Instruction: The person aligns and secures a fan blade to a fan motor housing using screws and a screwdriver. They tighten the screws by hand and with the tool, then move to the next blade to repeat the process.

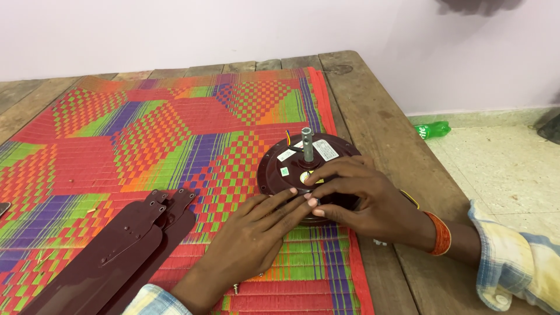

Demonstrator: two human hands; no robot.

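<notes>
— Where is the maroon fan motor [309,169]?
— On the woven mat [175,128] near the desk [379,122] edge

— And the hands?
— Left hand [256,233] lies flat, fingers loosely spread, fingertips touching its rim; right hand [361,195] curls over its near side. Fan blades [122,245] lie left

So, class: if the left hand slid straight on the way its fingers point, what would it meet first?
The left hand points up-right; its fingertips already seem to touch the maroon fan motor, beside the right hand. Depth is unclear.
</notes>
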